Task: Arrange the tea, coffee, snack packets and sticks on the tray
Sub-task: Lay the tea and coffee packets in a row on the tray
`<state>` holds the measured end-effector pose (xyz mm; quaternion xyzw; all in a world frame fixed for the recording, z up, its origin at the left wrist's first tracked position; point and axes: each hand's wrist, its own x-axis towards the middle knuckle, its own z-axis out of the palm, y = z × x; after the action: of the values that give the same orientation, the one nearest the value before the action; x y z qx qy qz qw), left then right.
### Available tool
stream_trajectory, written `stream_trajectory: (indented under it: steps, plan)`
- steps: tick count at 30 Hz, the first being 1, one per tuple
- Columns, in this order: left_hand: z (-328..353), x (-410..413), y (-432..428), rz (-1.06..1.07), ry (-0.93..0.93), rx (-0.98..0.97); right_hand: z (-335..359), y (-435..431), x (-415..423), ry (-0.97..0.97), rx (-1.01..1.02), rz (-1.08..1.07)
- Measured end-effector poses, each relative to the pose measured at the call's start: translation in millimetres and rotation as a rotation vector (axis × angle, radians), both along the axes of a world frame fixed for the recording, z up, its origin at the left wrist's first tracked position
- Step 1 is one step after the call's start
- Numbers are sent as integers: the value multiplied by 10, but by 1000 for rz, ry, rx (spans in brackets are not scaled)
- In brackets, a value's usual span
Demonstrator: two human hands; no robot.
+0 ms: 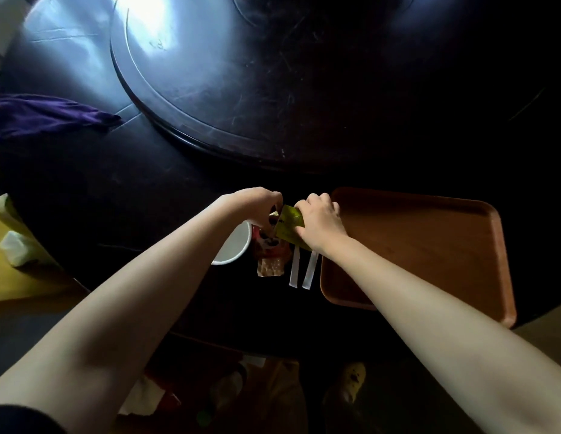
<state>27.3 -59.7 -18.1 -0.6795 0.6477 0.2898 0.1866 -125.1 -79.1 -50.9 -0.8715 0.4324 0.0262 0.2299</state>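
The brown tray (429, 245) on the right holds nothing yet, the right hand (320, 220) pinches a green packet (288, 225) just left of it, the left hand's (257, 203) fingers curl over the pile, grip unclear, and two white sticks (302, 270) and an orange snack packet (271, 261) wait on the dark table (147, 189).

I see a yellow-green foil packet (290, 226) with dark print, a red-and-orange snack packet (270, 252) showing a pale cracker pattern, two plain white paper sticks (302, 269), a white round cup (233, 245), a reddish-brown wooden tray (429, 242), a glossy black round table (132, 195) and a purple cloth (44, 115).
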Motion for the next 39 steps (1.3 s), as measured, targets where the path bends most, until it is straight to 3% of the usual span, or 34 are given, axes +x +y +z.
stream_trajectory:
  steps: [4, 10, 14, 18, 21, 23, 27, 31, 36, 39]
  plan:
    - [15, -11, -22, 10, 45, 14, 141, -84, -33, -224, 145, -176]
    - [142, 12, -58, 40, 192, -137, 379, -138, -143, -545, 403, -448]
    - [283, 26, -38, 99, 320, -278, 466, -89, -234, -685, 640, -445]
    - [358, -40, 77, 515, 744, -322, 467, -42, -219, -697, 640, -391]
    - [399, -170, 219, 950, 1203, -278, 508, -63, -167, -848, 613, -503]
    - [403, -301, 324, 1127, 1431, -225, 534, -40, -106, -913, 557, -595]
    - [306, -461, 542, 1218, 1433, -349, 539, 123, 27, -739, 416, -485]
    - [223, -286, 696, 1375, 1333, -502, 507, 123, 41, -698, 592, -337]
    - [313, -26, 788, 1397, 1236, -610, 120, 29, 141, -179, 315, -145]
    - [343, 13, 823, 1410, 1251, -605, 19, 111, 308, -118, 351, -60]
